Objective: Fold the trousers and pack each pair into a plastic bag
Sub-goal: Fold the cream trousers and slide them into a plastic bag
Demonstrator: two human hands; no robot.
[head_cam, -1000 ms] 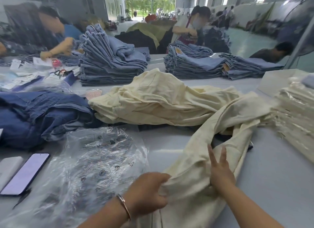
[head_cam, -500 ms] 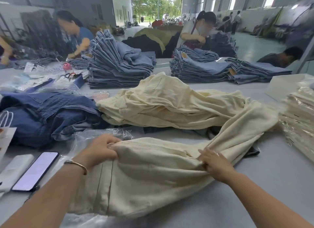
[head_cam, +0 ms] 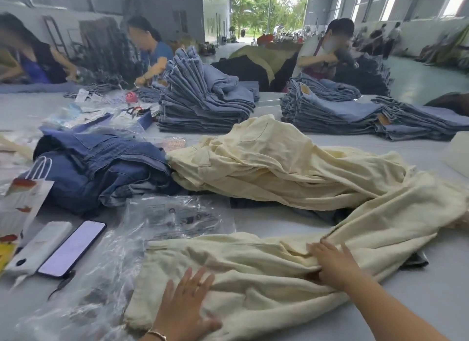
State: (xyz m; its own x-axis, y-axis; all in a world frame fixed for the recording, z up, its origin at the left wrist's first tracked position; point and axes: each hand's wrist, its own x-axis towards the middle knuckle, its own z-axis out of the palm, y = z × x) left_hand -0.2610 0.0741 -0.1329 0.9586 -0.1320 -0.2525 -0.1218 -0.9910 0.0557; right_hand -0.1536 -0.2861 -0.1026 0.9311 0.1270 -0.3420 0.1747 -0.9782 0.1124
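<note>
A pair of cream trousers (head_cam: 253, 272) lies spread across the grey table in front of me, its legs trailing off to the right. My left hand (head_cam: 187, 305) presses flat on the waist end with straight, spread fingers. My right hand (head_cam: 332, 262) rests on the cloth near the middle, fingers extended over a fold. Clear plastic bags (head_cam: 106, 272) lie partly under the trousers at the left. Behind, a heap of more cream trousers (head_cam: 274, 168) sits on the table.
A phone (head_cam: 72, 248) and a white power bank (head_cam: 38, 246) lie at the left, by a paper bag (head_cam: 20, 203). Dark denim (head_cam: 101, 168) is piled beyond them. Stacks of light jeans (head_cam: 203, 104) stand at the back, where other people work.
The trousers have been laid down flat on the table. My left hand let go of the waist and now presses flat; my right hand opened onto the fold.
</note>
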